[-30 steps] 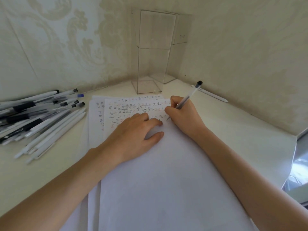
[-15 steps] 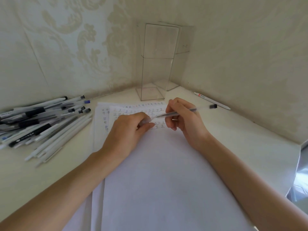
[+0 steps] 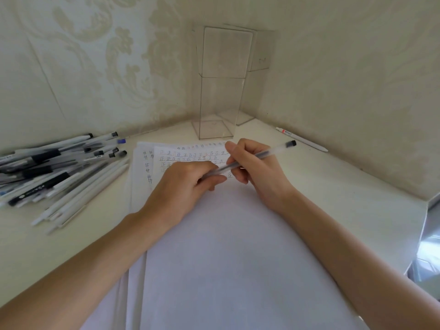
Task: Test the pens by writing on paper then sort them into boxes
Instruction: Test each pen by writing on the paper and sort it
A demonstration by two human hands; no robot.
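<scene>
1. Over the top of the paper (image 3: 226, 246), the pen (image 3: 273, 151) that was writing a second ago has come off the sheet and lies nearly level between both hands.
2. On my feed the right hand (image 3: 259, 177) has its fingers curled round the barrel. The left hand (image 3: 181, 189), flat on the page before, now pinches the tip end.
3. I judge this pen's test done. Next comes capping it, then choosing one of the clear boxes (image 3: 221, 91) in the corner.
</scene>
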